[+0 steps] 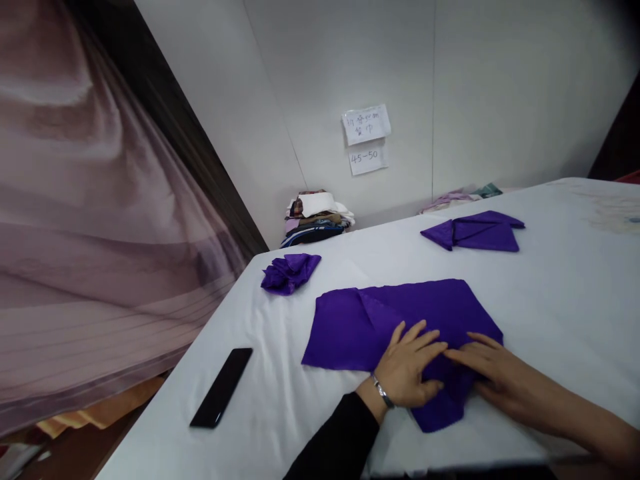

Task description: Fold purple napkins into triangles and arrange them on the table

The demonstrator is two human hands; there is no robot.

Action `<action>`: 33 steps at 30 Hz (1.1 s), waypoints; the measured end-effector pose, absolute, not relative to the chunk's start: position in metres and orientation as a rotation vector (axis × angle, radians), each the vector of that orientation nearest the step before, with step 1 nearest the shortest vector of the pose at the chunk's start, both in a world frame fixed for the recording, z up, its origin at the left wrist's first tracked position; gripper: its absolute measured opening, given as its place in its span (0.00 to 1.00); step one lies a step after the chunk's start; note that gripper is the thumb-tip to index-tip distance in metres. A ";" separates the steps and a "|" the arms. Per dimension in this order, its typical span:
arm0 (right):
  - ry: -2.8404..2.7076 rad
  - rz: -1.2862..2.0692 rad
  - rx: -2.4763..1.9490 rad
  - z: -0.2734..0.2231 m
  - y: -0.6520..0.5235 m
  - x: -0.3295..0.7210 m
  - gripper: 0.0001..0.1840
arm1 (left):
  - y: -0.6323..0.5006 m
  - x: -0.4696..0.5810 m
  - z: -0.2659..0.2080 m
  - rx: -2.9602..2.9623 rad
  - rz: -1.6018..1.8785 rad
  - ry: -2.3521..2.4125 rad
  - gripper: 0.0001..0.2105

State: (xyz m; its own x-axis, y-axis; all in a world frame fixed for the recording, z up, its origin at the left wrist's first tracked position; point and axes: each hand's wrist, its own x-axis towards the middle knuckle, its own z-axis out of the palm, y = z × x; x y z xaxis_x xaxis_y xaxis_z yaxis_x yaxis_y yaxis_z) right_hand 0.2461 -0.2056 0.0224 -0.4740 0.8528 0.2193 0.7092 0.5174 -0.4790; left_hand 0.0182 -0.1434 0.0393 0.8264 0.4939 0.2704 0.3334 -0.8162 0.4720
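Note:
A purple cloth napkin (345, 327), partly folded, lies on the white-covered bed or table, with one flap pointing toward me. My left hand (410, 363) rests on it palm down, fingers spread, a silver bracelet at the wrist. From the right, my right hand (493, 370) touches the napkin's right part, its fingers stretched out and its index fingertip close to my left hand. What lies under both palms is hidden. Farther back on the right is another purple napkin (483, 232), folded into a pointed shape. A third, bunched purple napkin (290, 272) sits at the back left.
A black phone (222, 388) lies on the white sheet (280, 413) at the left. Beyond the far edge stands a stack of folded clothes (315, 217) against the wall, under paper notes (367, 125). A pinkish curtain (100, 220) hangs on the left.

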 end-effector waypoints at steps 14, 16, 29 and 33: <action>-2.316 0.773 -1.132 0.047 -0.222 0.210 0.15 | -0.087 -0.030 0.026 2.636 0.410 1.189 0.31; -2.107 0.843 -1.195 0.053 -0.221 0.217 0.13 | -0.080 -0.033 0.024 2.641 0.363 1.212 0.33; -1.259 0.995 -1.373 0.041 -0.217 0.262 0.11 | -0.035 -0.038 0.016 2.639 0.343 1.359 0.29; -1.111 1.116 -1.320 0.046 -0.214 0.265 0.11 | -0.028 -0.051 0.024 2.641 0.373 1.375 0.24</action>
State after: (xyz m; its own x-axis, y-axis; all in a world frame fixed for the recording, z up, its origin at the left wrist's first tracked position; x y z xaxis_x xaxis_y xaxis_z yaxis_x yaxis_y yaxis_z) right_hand 0.2648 -0.2145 0.0460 0.1391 0.9897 -0.0329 0.0282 -0.0371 -0.9989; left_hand -0.0508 -0.0277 0.0242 0.5515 0.8199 0.1534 0.7851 -0.5724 0.2368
